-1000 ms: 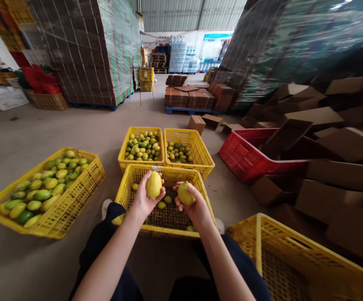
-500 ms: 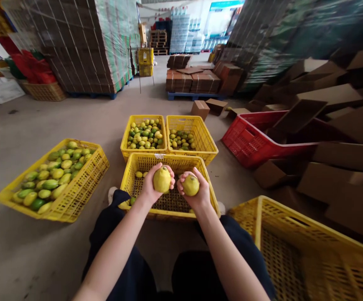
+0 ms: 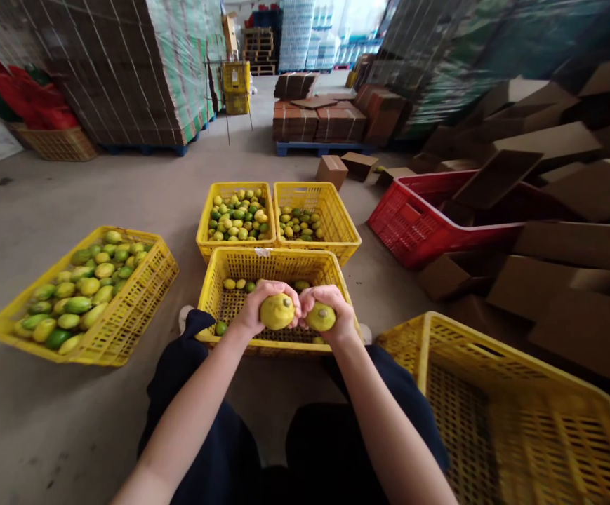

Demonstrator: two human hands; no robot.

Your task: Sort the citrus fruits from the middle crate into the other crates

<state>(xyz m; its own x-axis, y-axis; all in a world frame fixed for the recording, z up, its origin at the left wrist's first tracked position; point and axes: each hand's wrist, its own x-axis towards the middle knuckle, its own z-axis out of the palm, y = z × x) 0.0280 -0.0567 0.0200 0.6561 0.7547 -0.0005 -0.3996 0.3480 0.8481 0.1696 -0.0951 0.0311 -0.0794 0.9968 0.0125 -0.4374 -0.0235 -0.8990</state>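
My left hand [image 3: 262, 303] is closed around a yellow lemon [image 3: 277, 311], its stem end facing up toward me. In my right hand [image 3: 339, 308] is a second yellow lemon [image 3: 321, 318], also with its stem end showing. The fingers of both hands touch or nearly touch in the middle. Both hands are held above a yellow plastic crate [image 3: 213, 284] between my feet. A few lemons [image 3: 235, 284] lie along its far side, and a green one [image 3: 221, 327] sits in its near left corner; my hands hide part of its inside.
Beyond stand two yellow crates, one full of lemons [image 3: 239, 214], one partly filled [image 3: 344, 217]. A tilted crate of yellow-green lemons [image 3: 136, 308] is at left. A large yellow crate [image 3: 425, 351] sits at right, near a red crate [image 3: 410, 224] and loose cardboard boxes [image 3: 573, 280].
My hands have come closer together, and both lemons have turned so their stem ends face me more. The whole view has shifted slightly.
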